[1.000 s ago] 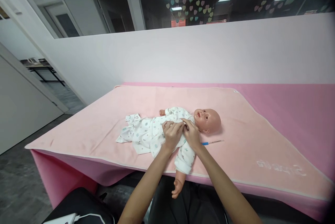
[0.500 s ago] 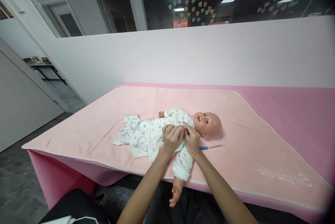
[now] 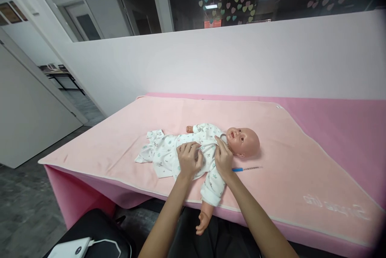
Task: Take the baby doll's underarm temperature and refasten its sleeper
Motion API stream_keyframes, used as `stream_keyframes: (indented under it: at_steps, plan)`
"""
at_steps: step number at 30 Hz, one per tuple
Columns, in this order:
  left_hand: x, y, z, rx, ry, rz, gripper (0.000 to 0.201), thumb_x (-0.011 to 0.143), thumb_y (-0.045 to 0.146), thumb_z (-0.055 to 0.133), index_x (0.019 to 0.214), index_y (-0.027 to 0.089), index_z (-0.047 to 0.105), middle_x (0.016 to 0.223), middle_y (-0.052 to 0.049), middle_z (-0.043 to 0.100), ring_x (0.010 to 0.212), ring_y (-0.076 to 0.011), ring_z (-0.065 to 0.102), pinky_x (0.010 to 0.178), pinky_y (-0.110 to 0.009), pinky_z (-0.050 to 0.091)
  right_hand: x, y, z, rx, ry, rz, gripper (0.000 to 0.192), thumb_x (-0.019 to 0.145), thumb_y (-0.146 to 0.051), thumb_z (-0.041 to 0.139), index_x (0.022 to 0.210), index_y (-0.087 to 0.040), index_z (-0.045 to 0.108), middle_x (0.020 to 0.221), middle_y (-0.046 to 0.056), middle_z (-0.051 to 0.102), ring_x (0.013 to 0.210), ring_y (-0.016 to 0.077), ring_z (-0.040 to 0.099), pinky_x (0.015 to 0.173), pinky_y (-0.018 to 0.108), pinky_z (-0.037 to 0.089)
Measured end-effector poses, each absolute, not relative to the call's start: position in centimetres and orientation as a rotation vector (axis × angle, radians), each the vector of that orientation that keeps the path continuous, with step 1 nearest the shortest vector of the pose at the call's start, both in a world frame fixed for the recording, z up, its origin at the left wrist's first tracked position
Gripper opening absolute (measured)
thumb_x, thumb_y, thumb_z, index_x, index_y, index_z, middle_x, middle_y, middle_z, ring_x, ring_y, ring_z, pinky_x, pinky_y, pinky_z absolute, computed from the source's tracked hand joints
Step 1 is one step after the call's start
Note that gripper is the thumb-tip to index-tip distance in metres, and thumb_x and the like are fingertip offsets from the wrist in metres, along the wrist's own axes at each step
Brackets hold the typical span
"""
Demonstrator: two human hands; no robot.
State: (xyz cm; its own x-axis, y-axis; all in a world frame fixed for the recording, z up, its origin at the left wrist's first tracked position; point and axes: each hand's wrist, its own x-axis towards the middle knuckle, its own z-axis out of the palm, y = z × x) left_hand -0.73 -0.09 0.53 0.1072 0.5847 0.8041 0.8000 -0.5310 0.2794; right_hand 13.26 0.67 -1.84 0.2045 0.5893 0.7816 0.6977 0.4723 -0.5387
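A bald baby doll (image 3: 245, 142) lies on its back with its head to the right, dressed in a white printed baby gown (image 3: 165, 151). My left hand (image 3: 189, 158) is closed on the gown over the belly, its fingers curled into the fabric. At the chest near the collar, my right hand (image 3: 223, 155) has its fingers pressed together on the gown's front edge; the fingertips are partly hidden. Beside my right wrist lies a thermometer-like stick with a blue end (image 3: 237, 169). One doll arm (image 3: 205, 218) hangs over the table's near edge.
A light pink blanket (image 3: 289, 169) covers the table over a darker pink cloth (image 3: 346, 129). A white wall (image 3: 241, 65) stands behind. At lower left, a white power bank (image 3: 70, 248) with a cable rests on a black seat (image 3: 96, 226).
My hands have moved apart: the left has slid left toward the doll's belly, while the right stays near the collar. The view has shifted slightly.
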Motion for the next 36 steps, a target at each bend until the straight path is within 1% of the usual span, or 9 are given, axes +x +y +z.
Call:
stream_keyframes:
  at_steps: [2,6,10,18,23,26,32,34,36]
  plan:
    - [-0.6,-0.1,0.5,-2.183,-1.357,-1.37,0.011,0.078,0.018,0.053,0.086,0.02,0.06,0.09,-0.004,0.065,0.084,-0.0192,0.053,0.08,-0.037,0.032,13.1,0.5,-1.8,-1.173,-1.473,-0.194,0.04,0.088,-0.011,0.032,0.118,-0.017,0.057,0.119,0.009,0.061,0.11,0.0176,0.057,0.089,0.031,0.05]
    - [-0.4,0.0,0.5,-2.224,-1.339,-1.317,0.007,0.081,0.019,0.05,0.084,0.018,0.056,0.089,-0.005,0.063,0.083,-0.0186,0.053,0.08,-0.036,0.033,12.5,-0.1,-1.4,-1.039,-1.691,-0.28,0.038,0.086,-0.01,0.037,0.117,-0.017,0.058,0.12,0.008,0.06,0.103,0.0157,0.061,0.077,0.023,0.053]
    - [-0.5,0.3,0.3,-2.241,-1.359,-1.321,0.008,0.084,0.019,0.046,0.086,0.018,0.054,0.087,-0.006,0.062,0.083,-0.0193,0.053,0.079,-0.035,0.035,12.0,-0.5,-0.9,-1.022,-1.802,-0.211,0.033,0.088,-0.015,0.038,0.113,-0.017,0.06,0.108,0.008,0.066,0.096,0.0158,0.064,0.076,0.024,0.054]
    - [-0.6,0.4,-0.1,-2.252,-1.342,-1.419,0.011,0.088,0.018,0.044,0.086,0.018,0.055,0.079,-0.002,0.064,0.072,-0.0142,0.054,0.08,-0.033,0.036,12.1,-0.1,-1.1,-1.134,-1.802,-0.142,0.027,0.094,-0.025,0.038,0.102,-0.018,0.063,0.09,0.007,0.069,0.079,0.0146,0.065,0.064,0.022,0.05]
    - [-0.3,0.2,-0.1,-2.248,-1.276,-1.368,0.01,0.086,0.015,0.046,0.086,0.018,0.054,0.078,0.0,0.065,0.069,-0.0133,0.054,0.08,-0.032,0.035,12.0,-0.2,-1.2,-1.132,-1.751,-0.137,0.024,0.093,-0.022,0.038,0.093,-0.019,0.062,0.083,0.005,0.067,0.074,0.0141,0.064,0.063,0.023,0.048]
    - [-0.9,-0.1,0.1,-2.227,-1.249,-1.359,0.009,0.084,0.015,0.049,0.088,0.019,0.056,0.077,0.0,0.066,0.069,-0.0142,0.053,0.078,-0.033,0.034,12.0,-0.1,-1.5,-1.142,-1.71,-0.196,0.019,0.091,-0.018,0.04,0.087,-0.018,0.058,0.075,0.004,0.065,0.067,0.0139,0.061,0.057,0.023,0.044]
    - [-3.4,-1.2,0.0,-2.17,-1.486,-1.387,0.009,0.081,0.019,0.049,0.082,0.02,0.058,0.079,-0.003,0.064,0.074,-0.0186,0.05,0.072,-0.035,0.033,12.0,0.1,-1.7,-1.209,-1.674,-0.29,0.022,0.086,-0.011,0.034,0.073,-0.02,0.05,0.061,0.0,0.055,0.052,0.0125,0.052,0.048,0.022,0.037]
    - [-3.7,-1.4,-0.1,-2.203,-1.525,-1.405,0.01,0.082,0.019,0.046,0.079,0.02,0.056,0.079,-0.002,0.063,0.074,-0.0182,0.05,0.073,-0.035,0.033,12.0,0.0,-1.6,-1.202,-1.672,-0.28,0.023,0.085,-0.01,0.033,0.075,-0.019,0.051,0.064,0.001,0.057,0.056,0.0127,0.055,0.049,0.022,0.039]
    - [-3.6,-1.6,-0.1,-2.231,-1.526,-1.41,0.01,0.083,0.019,0.046,0.078,0.02,0.055,0.079,-0.002,0.062,0.076,-0.0178,0.05,0.074,-0.034,0.034,11.9,-0.3,-1.5,-1.181,-1.664,-0.285,0.024,0.086,-0.01,0.032,0.084,-0.018,0.055,0.079,0.006,0.063,0.067,0.0142,0.06,0.053,0.022,0.043]
